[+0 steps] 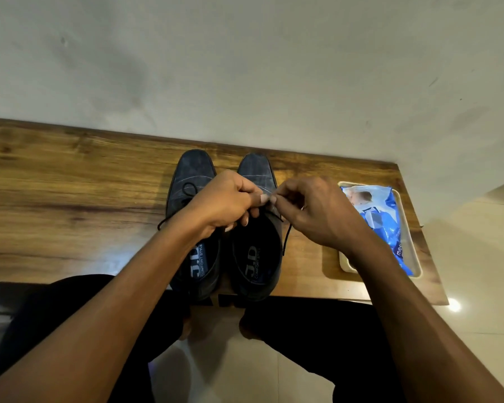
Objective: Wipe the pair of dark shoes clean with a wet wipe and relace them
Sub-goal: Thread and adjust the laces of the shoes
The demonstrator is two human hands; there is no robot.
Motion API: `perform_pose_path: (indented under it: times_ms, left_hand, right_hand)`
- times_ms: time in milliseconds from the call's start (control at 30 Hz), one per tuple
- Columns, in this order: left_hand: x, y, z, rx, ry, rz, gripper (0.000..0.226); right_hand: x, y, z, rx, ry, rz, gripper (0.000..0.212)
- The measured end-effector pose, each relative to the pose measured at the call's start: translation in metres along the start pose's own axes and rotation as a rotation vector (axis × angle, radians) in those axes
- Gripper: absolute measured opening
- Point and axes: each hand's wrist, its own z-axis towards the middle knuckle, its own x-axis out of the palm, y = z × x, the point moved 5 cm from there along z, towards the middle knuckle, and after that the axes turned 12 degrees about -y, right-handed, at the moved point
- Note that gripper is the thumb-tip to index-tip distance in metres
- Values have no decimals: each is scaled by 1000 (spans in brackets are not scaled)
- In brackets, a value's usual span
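Fingers of both hands pinching one lace; two shoes, one wipe pack.

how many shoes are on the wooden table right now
2. The left dark blue lace-up shoe and the right dark blue shoe stand side by side at the middle of the wooden table, toes toward the wall, partly hidden by both hands. None seems hidden.

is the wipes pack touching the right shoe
Apart. The head view shows bare wooden tabletop between the right shoe and the tray holding the blue wipes pack.
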Motion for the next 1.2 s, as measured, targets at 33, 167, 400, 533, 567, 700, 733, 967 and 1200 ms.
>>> perform_pose_path:
  times_ms: [33,167,400,533,567,700,733,967,1200]
  left_hand:
    - [0,-2,0,45,-9,46,22]
    - [-2,-6,0,186,-79,139,13]
    - [-3,-9,-3,242,-170,261,9]
    - [-2,-10,-6,250,-191,285,17]
    - [-2,-9,-6,242,-199,275,17]
    - [-4,-8,-7,209,-230,262,14]
    - [-5,-7,-7,197,-223,257,13]
    - [-8,-4,-5,188,-217,297,14]
    - [-7,-9,-5,274,-280,532,11]
  right_hand:
    - [-1,-2,1,4,-21,-8,25]
    - [2,-6,8,-22,-87,-60,19]
    - [9,-10,18,-134,-144,-57,9]
    - [15,-13,19,-186,-147,-119,13]
    - [14,-12,19,-192,-186,-152,13]
    - [4,0,12,-132,-323,-186,15]
    - [6,3,10,-97,-286,-130,15]
    - [21,-3,7,82,30,147,26]
    - [36,-6,13,208,55,163,15]
